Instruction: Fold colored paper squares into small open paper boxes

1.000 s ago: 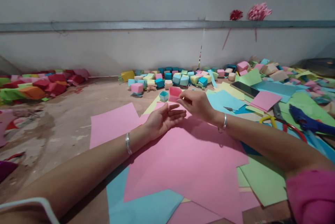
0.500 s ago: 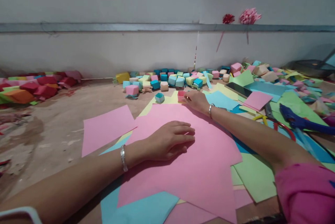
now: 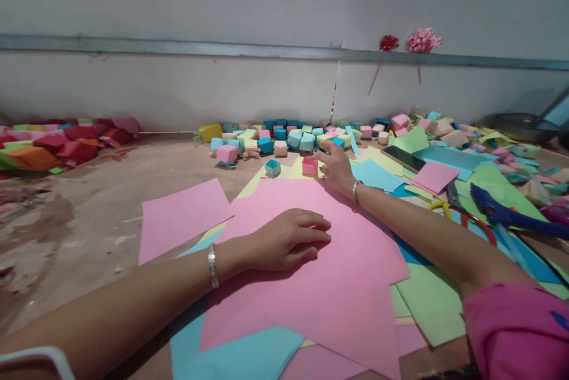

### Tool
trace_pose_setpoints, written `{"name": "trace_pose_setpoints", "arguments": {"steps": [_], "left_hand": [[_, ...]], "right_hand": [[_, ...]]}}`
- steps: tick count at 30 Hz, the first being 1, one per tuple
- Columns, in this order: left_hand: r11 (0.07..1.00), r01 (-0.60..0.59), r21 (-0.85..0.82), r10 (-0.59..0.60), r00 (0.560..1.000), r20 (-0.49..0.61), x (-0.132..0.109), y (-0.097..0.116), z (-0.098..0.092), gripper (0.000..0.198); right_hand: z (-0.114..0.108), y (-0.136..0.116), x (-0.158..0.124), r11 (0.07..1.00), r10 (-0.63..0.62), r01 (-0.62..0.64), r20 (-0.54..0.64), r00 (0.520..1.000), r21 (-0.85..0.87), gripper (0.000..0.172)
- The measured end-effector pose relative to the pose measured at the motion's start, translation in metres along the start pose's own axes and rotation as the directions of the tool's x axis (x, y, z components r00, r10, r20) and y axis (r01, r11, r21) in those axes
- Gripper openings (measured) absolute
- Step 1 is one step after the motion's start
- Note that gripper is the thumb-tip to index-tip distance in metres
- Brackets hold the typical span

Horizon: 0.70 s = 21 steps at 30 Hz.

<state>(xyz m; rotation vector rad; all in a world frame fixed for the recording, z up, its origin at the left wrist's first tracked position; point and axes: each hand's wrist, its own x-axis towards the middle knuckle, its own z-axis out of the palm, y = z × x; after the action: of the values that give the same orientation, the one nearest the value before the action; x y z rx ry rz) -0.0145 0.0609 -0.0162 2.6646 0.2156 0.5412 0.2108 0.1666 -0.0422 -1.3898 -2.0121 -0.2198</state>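
Note:
My left hand lies palm down on a large pink paper sheet, its fingers a little apart and holding nothing. Just right of a small open-topped pink paper box is my right hand, fingers spread and nothing held. A small open blue paper box stands to the left of the pink one. Both boxes rest on yellow paper beyond the pink sheet's far edge.
Rows of small paper cubes line the wall. Red and orange blocks lie far left. On the right are a dark phone, scissors with red and yellow handles, a blue glue gun and more coloured sheets.
My right hand has let go of the small pink box and lifted slightly up and right, its fingers spreading. The left hand stays in place. The view has tilted a little.

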Motion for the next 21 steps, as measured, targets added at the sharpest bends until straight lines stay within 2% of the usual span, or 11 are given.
{"name": "trace_pose_setpoints", "arguments": {"steps": [5, 11, 21], "left_hand": [[1.0, -0.004, 0.013, 0.004, 1.0, 0.031, 0.0004, -0.0006, -0.0005, 0.031], [1.0, 0.002, -0.018, -0.001, 1.0, 0.014, 0.0014, -0.0006, -0.0008, 0.031], [1.0, -0.004, 0.01, 0.004, 1.0, 0.015, 0.0007, -0.0008, -0.0008, 0.03]], "right_hand": [[0.0062, 0.0004, 0.001, 0.998, -0.05, 0.048, 0.056, 0.997, 0.037, 0.013], [0.0059, -0.0004, 0.0013, 0.999, -0.048, 0.047, 0.037, 0.998, 0.025, 0.017], [0.0063, -0.0044, 0.004, 0.997, -0.079, 0.08, 0.074, 0.994, -0.016, 0.026]]}}
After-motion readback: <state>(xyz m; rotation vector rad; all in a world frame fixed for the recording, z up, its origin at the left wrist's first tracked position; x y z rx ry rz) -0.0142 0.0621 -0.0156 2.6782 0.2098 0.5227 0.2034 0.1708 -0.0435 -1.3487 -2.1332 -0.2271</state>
